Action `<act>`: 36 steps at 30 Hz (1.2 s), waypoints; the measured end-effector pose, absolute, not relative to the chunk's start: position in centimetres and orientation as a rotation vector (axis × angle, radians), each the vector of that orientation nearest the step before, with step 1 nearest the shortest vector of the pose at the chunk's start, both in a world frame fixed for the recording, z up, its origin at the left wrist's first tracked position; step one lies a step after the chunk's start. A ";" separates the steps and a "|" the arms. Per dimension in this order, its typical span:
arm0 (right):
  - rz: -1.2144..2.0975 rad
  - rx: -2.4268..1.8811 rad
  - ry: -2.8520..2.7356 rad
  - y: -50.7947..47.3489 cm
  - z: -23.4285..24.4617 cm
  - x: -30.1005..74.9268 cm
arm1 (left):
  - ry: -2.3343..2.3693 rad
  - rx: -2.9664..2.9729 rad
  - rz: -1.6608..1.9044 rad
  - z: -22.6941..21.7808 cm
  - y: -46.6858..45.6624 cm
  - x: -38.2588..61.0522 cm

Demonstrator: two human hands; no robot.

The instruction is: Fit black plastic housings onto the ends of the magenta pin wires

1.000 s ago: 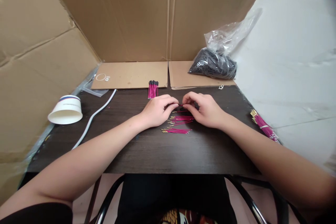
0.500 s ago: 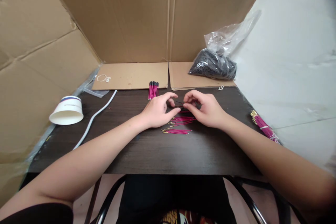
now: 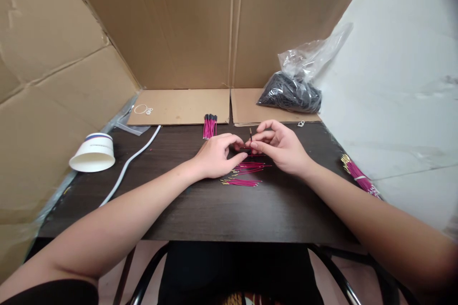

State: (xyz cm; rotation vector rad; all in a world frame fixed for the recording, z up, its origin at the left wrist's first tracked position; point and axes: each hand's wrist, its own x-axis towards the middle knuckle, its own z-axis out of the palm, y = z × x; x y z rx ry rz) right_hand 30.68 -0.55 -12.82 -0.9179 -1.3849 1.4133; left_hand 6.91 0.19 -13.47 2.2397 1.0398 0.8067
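Note:
My right hand (image 3: 282, 148) pinches a thin wire (image 3: 251, 133) between thumb and fingers. It stands upright, dark along the visible part, with a gold-coloured tip at the top. My left hand (image 3: 220, 155) is curved just to the left, thumb and index finger apart, their tips close to a thin dark piece lying between the hands. Whether it touches that piece is hard to make out. Nearer me lie loose magenta wires (image 3: 246, 183) with gold ends, in small groups. Behind my left hand is a bunch of magenta wires (image 3: 210, 127) with black ends.
A clear bag of black pieces (image 3: 291, 93) sits on cardboard at the back right. At the right edge lies a tied magenta wire bundle (image 3: 361, 177). On the left are a tipped paper cup (image 3: 93, 153) and a grey cable (image 3: 132, 159). Cardboard walls (image 3: 153, 24) stand around.
My right hand has brought the wire upright, gold tip up. My left hand's index finger has come down closer to its thumb. The view has tilted slightly.

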 end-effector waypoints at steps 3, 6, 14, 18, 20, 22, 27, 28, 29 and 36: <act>1.370 -0.937 -1.475 -0.7 -12.9 30.8 | 1.010 2.167 0.842 -13.3 0.0 7.0; 1.272 -0.953 -1.612 -0.9 -12.9 30.9 | 0.958 2.011 0.885 -13.1 -0.2 7.2; 1.236 -0.923 -1.789 -1.5 -12.6 30.8 | 0.928 1.896 0.971 -13.1 -0.2 7.7; 1.154 -0.938 -1.847 -1.2 -12.5 31.2 | 0.966 1.808 1.003 -13.3 0.1 7.8; 1.108 -0.964 -1.891 -1.1 -12.5 31.4 | 0.979 1.769 1.031 -13.4 0.2 7.8; 1.050 -0.993 -1.937 -1.0 -12.4 31.6 | 1.002 1.761 1.059 -13.4 0.4 7.7; 0.774 -1.097 -2.056 -0.3 -12.4 32.3 | 1.099 1.909 1.031 -13.7 0.7 7.5; 0.704 -1.113 -2.080 0.0 -12.5 32.5 | 1.109 1.950 1.008 -13.7 0.7 7.4; 0.636 -1.122 -2.100 0.2 -12.5 32.6 | 1.108 1.987 0.989 -13.8 0.7 7.4; 0.479 -1.129 -2.202 1.5 -13.4 33.3 | 1.025 2.111 0.965 -14.0 0.8 7.3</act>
